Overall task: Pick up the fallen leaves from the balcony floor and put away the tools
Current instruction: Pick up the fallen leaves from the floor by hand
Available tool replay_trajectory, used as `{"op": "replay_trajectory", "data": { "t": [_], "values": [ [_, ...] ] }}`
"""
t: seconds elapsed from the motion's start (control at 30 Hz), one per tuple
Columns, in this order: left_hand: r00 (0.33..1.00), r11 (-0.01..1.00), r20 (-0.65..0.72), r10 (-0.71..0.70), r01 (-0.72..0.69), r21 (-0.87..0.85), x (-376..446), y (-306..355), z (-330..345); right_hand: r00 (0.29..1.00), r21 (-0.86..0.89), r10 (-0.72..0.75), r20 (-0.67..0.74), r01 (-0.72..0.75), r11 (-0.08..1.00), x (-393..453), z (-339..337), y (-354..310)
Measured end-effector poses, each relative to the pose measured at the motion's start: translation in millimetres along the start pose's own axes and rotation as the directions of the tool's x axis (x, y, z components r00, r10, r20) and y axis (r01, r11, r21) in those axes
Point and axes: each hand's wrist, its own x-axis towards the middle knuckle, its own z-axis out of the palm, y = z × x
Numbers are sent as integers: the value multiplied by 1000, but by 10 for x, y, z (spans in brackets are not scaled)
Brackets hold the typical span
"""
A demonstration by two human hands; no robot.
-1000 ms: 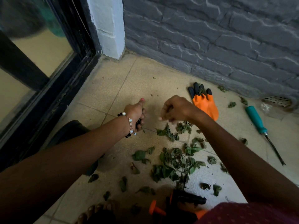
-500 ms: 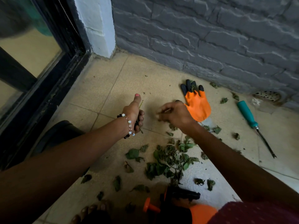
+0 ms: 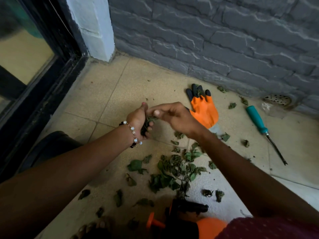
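Head view: your left hand (image 3: 138, 120) is curled round a bunch of picked leaves (image 3: 146, 123), thumb up. Your right hand (image 3: 174, 116) touches that bunch, fingers bent at its top; whether it pinches a leaf, can't tell. Loose leaves (image 3: 174, 171) lie on the tiled floor (image 3: 103, 94) just near of both hands. Orange glove (image 3: 203, 107) lies far-right of the hands, teal-handled tool (image 3: 259, 123) further right, near the grey wall (image 3: 224, 40).
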Motion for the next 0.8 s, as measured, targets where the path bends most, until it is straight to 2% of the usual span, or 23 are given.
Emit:
{"op": "replay_trajectory", "data": {
  "t": [0.03, 0.07, 0.1, 0.13, 0.17, 0.2, 0.23, 0.27, 0.37, 0.53, 0.7, 0.8],
  "values": [
    [1000, 1000, -3, 22, -22, 15, 15, 15, -9, 998, 73, 59, -34, -56, 996, -6, -94, 25],
    [999, 999, 4, 34, -34, 18, 24, 29, -13, 989, 55, 122, -89, -118, 991, -19, -189, 41],
    [999, 999, 14, 39, -40, 16, 27, 40, -13, 976, -82, 166, -138, -179, 980, -24, -303, 76],
    [999, 999, 20, 41, -41, 15, 29, 43, -12, 969, -322, 201, -147, -239, 916, -27, -421, 126],
    [999, 999, 21, 39, -40, 16, 31, 38, -9, 956, -559, 265, -128, -290, 777, -35, -509, 159],
    [999, 999, 21, 35, -35, 17, 34, 27, -6, 931, -716, 346, -114, -318, 621, -50, -567, 201],
    [999, 999, 22, 29, -29, 19, 33, 14, 1, 907, -791, 410, -99, -322, 521, -76, -596, 237],
    [999, 1000, 24, 23, -24, 20, 28, 2, 4, 891, -809, 447, -79, -319, 493, -103, -593, 284],
    [1000, 1000, 17, 15, -15, 13, 22, -23, 12, 884, -778, 462, -76, -342, 528, -178, -454, 419],
    [999, 999, -16, 38, -38, -6, 34, -56, -9, 919, -810, 355, -172, -337, 480, -269, -289, 610],
    [996, 998, -65, 59, -60, -20, 12, -96, -53, 970, -767, 102, -222, -239, 595, -394, -149, 703],
    [993, 997, -90, 80, -81, -12, -64, -106, -81, 971, -754, 96, -218, -230, 615, -359, -216, 682]
  ]
}}
